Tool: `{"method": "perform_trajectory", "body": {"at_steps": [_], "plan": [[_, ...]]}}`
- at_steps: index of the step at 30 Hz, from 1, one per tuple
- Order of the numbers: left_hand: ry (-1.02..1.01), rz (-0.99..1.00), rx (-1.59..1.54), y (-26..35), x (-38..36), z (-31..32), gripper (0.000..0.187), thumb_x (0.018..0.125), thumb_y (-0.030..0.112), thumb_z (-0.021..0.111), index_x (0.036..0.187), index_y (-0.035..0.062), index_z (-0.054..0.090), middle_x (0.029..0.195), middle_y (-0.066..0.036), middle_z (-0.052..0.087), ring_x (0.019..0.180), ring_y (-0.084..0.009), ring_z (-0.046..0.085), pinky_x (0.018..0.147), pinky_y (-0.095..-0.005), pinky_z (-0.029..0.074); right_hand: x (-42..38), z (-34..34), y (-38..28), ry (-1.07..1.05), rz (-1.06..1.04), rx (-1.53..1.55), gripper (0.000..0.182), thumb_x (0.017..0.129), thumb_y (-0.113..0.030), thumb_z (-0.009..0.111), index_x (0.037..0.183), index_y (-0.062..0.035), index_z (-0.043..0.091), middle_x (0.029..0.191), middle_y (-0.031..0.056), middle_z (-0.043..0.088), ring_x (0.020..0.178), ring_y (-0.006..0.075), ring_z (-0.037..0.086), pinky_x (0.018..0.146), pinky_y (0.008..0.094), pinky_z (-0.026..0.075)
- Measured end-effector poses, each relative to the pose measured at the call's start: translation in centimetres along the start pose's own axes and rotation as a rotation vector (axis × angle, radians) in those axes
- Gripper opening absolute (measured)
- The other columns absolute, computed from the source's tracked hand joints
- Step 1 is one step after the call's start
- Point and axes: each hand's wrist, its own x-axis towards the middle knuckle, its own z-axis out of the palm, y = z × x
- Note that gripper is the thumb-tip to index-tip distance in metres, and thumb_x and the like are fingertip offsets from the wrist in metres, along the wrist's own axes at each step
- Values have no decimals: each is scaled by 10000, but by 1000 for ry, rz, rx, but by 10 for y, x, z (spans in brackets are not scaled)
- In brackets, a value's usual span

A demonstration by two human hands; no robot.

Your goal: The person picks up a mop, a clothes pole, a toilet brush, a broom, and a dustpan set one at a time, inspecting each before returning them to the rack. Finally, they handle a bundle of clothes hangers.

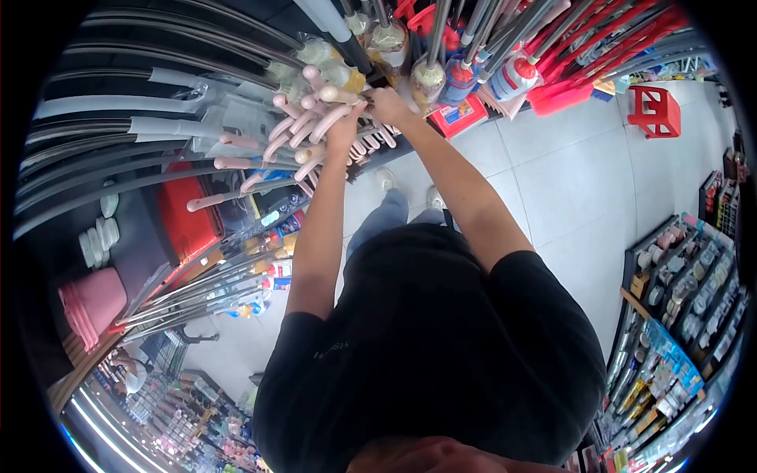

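Hands among pink handles on a shop rack.
Left hand [344, 126] and right hand [388, 104] both close their fingers on pink handles [293, 126] beside mop poles [441, 39]; a red stool [654, 110] stands apart; no writing is legible.

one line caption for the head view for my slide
Both hands, left hand and right hand, reach into hanging pink hooked handles in a shop aisle.
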Motion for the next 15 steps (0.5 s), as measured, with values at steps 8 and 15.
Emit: {"method": "perform_trajectory", "body": {"at_steps": [8, 15], "plan": [[70, 82, 89, 3, 17, -18, 289, 812, 125, 691, 1032, -47, 613, 1007, -165, 648, 943, -269, 603, 851, -363, 459, 15, 17, -9, 121, -54, 108, 311, 744, -129, 686, 1043, -48, 667, 875, 205, 657, 831, 357, 642, 771, 414, 513], [84, 100, 95, 6, 19, -11, 364, 799, 37, 705, 1116, -72, 564, 1117, -169, 603, 1023, -250, 571, 912, -347, 449, 6, 14, -16, 150, 23, 51, 312, 752, -189, 682, 1063, -171, 685, 856, 111, 686, 877, 306, 641, 965, 551, 336]]}}
